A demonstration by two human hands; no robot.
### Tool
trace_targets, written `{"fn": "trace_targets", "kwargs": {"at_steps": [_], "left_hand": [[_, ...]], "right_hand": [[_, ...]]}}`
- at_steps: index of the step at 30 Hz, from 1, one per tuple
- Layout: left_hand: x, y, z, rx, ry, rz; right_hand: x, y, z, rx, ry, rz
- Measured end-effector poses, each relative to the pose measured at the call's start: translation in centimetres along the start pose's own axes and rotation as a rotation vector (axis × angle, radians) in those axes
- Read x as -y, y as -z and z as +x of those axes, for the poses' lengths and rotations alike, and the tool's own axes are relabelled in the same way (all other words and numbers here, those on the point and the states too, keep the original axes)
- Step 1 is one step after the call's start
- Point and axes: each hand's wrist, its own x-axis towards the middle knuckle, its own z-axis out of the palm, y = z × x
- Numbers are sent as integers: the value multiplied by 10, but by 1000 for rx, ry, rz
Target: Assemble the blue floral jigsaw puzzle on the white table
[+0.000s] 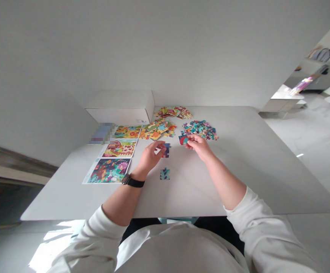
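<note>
My left hand [151, 158] pinches a small white-backed jigsaw piece [158, 151] between thumb and fingers, just beside a dark blue group of puzzle pieces [166, 150] on the white table [210, 185]. My right hand [198, 146] grips a red and teal jigsaw piece [183, 139] at the near edge of a teal-and-purple pile of pieces [201, 129]. A small joined teal puzzle section [165, 173] lies nearer me. Orange-and-yellow piles [157, 129] sit between my hands and the picture cards. A black watch [133, 181] circles my left wrist.
Several colourful picture cards [107, 171] line the table's left side. Another orange-and-red pile [174, 112] and a white cardboard box [121, 108] stand at the far edge. A blurred patch [102, 133] covers something at the far left.
</note>
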Motion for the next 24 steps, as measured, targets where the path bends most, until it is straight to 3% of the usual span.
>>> {"fn": "trace_targets", "kwargs": {"at_steps": [8,13,19,24], "left_hand": [[10,2,1,-20,69,-164],[4,3,2,32,61,-283],[-7,6,1,131,84,-272],[-6,5,0,131,106,-268]], "right_hand": [[3,-29,-29,97,-79,39],[-4,-43,-39,133,-130,-18],[-10,-45,-39,168,-129,-127],[-14,-43,-38,215,-88,-179]]}}
